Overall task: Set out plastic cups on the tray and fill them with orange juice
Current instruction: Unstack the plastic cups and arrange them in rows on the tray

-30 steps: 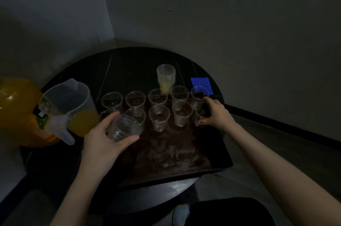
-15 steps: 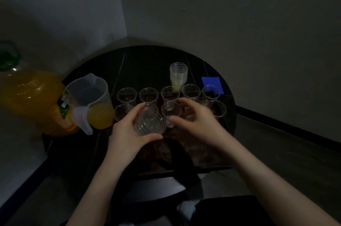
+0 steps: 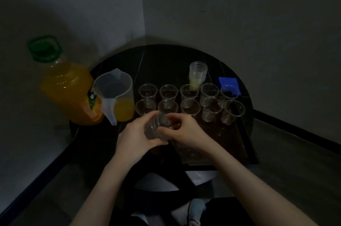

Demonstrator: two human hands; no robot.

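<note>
Clear stacked cups (image 3: 156,129) held by both hands over tray (image 3: 238,144).

Right hand (image 3: 186,131) fingers (image 3: 175,117) partly hidden behind held cups (image 3: 156,128); cup count unclear; tray (image 3: 239,144) dim.

The room is dim. Two plain pale walls (image 3: 239,13) meet in a corner (image 3: 144,4) at twelve o'clock. A round dark table (image 3: 166,59) is pushed into that corner. A dark skirting board (image 3: 295,129) runs along the wall at three o'clock, and grey floor (image 3: 295,161) spreads below it.
</note>
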